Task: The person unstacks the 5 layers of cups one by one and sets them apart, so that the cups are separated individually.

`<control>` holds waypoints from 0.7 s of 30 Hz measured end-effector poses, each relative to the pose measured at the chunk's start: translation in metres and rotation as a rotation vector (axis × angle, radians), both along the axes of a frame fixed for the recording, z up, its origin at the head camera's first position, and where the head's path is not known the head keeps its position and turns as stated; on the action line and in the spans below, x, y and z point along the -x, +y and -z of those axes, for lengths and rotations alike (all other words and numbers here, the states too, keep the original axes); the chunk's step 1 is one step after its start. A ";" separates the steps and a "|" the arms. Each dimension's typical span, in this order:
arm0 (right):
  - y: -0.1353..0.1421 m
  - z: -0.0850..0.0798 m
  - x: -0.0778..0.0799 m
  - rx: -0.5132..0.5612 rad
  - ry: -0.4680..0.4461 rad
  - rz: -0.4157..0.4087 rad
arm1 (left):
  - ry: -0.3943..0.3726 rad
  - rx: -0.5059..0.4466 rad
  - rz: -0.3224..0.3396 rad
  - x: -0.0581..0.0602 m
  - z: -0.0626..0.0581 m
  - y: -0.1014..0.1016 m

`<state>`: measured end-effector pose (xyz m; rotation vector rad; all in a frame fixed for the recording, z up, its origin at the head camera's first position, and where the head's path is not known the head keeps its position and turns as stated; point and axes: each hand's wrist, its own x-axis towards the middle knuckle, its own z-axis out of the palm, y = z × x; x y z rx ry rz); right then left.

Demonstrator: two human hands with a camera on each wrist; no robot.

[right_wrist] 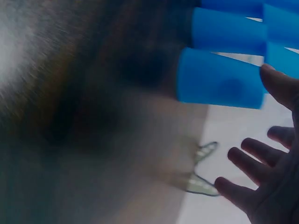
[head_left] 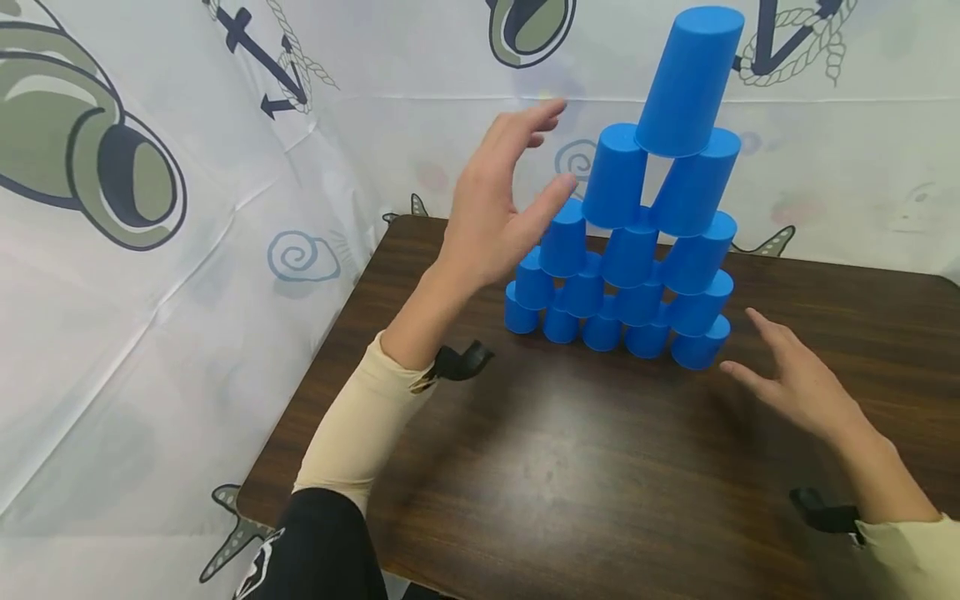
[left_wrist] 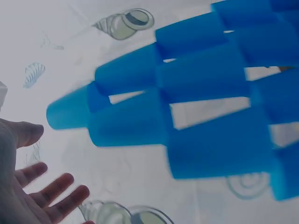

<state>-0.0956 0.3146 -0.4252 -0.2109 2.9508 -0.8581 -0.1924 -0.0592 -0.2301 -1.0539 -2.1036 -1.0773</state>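
We are looking at a stack point(head_left: 630, 258) of blue cups point(head_left: 637, 304) standing upside down on the table point(head_left: 570, 467), in five tiers: five at the base, then four, three, two, and a single top cup point(head_left: 692, 83). We are seeing the left hand point(head_left: 495, 200) hovering at the upper left side of the stack, its fingers spread and its thumb standing apart; in the left wrist view we are finding a gap between that thumb and the top cup. We are seeing the right hand point(head_left: 806, 392) hovering just beside the base tier's right end, fingers and thumb spread, apart from the cups. Behind the table we are noticing a printed cloth point(head_left: 405, 58), and on the forearms we are seeing pale sleeves point(head_left: 360, 425).
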 end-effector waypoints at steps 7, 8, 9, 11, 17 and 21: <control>-0.004 0.026 0.013 0.158 0.007 0.048 | -0.120 0.048 0.030 0.023 -0.032 0.037; -0.003 0.029 0.014 0.176 0.003 0.056 | -0.152 0.062 0.031 0.026 -0.035 0.042; -0.003 0.032 0.016 0.192 -0.001 0.063 | -0.184 0.079 0.025 0.028 -0.037 0.047; -0.003 0.037 0.017 0.211 -0.017 0.078 | -0.236 0.105 0.014 0.033 -0.040 0.057; -0.003 0.047 0.021 0.218 -0.041 0.093 | -0.319 0.126 -0.010 0.038 -0.043 0.076; -0.005 0.050 0.024 0.224 -0.038 0.091 | -0.345 0.129 -0.013 0.038 -0.041 0.081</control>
